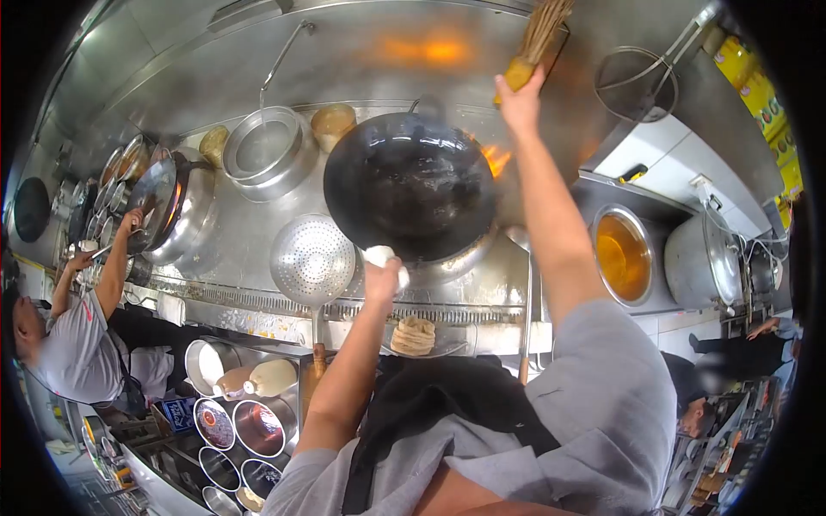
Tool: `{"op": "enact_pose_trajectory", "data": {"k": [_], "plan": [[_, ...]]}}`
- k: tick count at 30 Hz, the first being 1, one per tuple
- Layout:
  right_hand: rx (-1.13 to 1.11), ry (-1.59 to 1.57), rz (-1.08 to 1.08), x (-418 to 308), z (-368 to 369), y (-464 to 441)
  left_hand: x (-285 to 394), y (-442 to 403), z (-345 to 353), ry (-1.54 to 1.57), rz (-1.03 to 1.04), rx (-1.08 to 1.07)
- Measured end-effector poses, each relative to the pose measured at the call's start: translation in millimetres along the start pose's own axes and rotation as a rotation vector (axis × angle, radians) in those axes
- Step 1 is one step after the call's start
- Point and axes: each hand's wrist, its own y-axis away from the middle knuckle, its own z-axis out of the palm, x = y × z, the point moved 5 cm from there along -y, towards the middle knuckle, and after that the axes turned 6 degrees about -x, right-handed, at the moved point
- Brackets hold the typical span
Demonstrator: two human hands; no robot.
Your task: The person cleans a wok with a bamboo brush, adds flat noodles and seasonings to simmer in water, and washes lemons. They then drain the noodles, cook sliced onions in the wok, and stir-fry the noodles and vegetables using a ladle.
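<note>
My left hand (381,279) is closed on a white folded cloth (379,255) at the near rim of a large black wok (404,185). The wok sits on the burner, its inside dark and shiny, with orange flame (496,160) at its right side. Raised toward the back wall, my right hand (520,96) grips a bamboo wok brush (540,33) by its yellow-bound end, bristles pointing up. A perforated skimmer (311,258) lies left of the cloth, and a long-handled ladle (526,318) lies to the right.
A folded beige cloth (413,335) lies at the front edge. Strainers in a metal pot (262,146) stand back left. On the right are a basin of amber liquid (621,255), a large lidded pot (701,258) and a hanging wire strainer (637,83). A co-worker (73,344) works at another wok, left.
</note>
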Motion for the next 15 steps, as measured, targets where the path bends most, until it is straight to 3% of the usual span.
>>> {"op": "enact_pose_trajectory", "data": {"k": [1,3,4,5,6,7,8,10,11,13,14,15], "plan": [[-0.004,0.112,0.099,20,28,5,-13,-7,1,-0.008,-0.038,-0.043],[-0.273,0.246,0.352,93,88,28,-10,-6,6,-0.016,-0.128,-0.083],[-0.465,-0.046,0.754,91,103,68,-10,-7,4,-0.012,-0.135,-0.079],[-0.627,-0.249,0.971,149,133,89,-10,-9,2,0.017,-0.117,-0.096],[-0.471,-0.249,0.875,150,133,108,-10,-9,1,0.045,-0.101,-0.114],[-0.412,-0.278,0.822,138,129,120,-15,-15,-1,0.103,0.032,-0.111],[-0.375,-0.414,0.826,120,116,134,-16,-15,-6,0.098,0.024,-0.112],[-0.270,-0.588,0.815,94,78,171,-15,-12,-10,0.199,-0.064,-0.252],[-0.193,-0.632,0.802,90,53,194,-18,-10,-17,0.100,-0.251,-0.297],[-0.160,-0.569,0.803,75,-6,248,-13,-4,-16,0.188,-0.318,-0.272],[-0.155,-0.489,0.573,90,-32,275,-10,0,-15,0.293,-0.375,-0.230],[-0.209,-0.346,0.580,96,-60,309,0,5,-6,0.334,-0.356,-0.141]]}}
